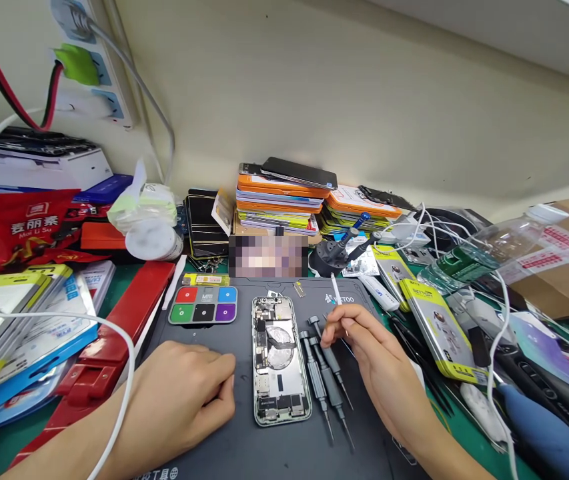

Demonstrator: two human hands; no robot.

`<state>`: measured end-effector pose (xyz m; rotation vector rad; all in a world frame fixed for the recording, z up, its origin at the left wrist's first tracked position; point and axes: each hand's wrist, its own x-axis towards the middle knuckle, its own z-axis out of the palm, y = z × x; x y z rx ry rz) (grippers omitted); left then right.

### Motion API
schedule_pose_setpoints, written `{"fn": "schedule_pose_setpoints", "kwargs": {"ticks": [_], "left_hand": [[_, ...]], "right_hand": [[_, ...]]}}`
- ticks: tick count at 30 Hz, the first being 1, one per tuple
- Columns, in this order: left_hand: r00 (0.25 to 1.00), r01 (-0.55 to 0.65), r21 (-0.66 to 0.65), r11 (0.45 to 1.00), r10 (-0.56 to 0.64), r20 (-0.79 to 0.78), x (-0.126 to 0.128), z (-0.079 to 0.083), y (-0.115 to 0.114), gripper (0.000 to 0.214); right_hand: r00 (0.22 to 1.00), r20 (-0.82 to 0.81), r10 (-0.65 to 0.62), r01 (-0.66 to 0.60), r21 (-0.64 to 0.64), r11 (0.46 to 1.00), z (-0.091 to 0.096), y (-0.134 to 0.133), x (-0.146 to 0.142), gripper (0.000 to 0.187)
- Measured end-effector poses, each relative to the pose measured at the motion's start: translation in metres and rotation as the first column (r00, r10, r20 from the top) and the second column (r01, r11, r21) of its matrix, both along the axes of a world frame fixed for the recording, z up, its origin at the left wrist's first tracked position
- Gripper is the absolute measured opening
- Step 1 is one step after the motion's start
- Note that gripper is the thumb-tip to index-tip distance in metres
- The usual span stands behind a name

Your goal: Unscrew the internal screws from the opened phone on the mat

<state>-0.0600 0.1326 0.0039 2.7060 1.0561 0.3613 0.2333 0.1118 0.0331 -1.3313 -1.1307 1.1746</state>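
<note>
An opened phone body [280, 360] lies face up on a dark work mat [244, 433], its boards and coil exposed. My left hand [184, 393] rests on the mat just left of the phone, fingers curled loosely, holding nothing visible. My right hand [369, 360] hovers right of the phone and pinches a thin white stick-like tool [337, 293] that points up and away. Three grey screwdrivers [327, 377] lie side by side between the phone and my right hand.
A coloured screw tray [204, 305] sits at the mat's upper left. Stacked boxed parts [284, 200] with a phone on top stand behind. Battery boxes [434, 320], cables and a plastic bottle [489, 250] crowd the right; red packets and boxes fill the left.
</note>
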Motion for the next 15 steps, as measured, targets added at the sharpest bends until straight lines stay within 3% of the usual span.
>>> {"fn": "schedule_pose_setpoints", "kwargs": {"ticks": [15], "left_hand": [[1.000, -0.006, 0.023, 1.000, 0.006, 0.014, 0.0015, 0.0046, -0.0001, 0.026]], "right_hand": [[1.000, -0.003, -0.002, 0.002, 0.004, 1.000, 0.0028, -0.0006, -0.0017, 0.021]]}}
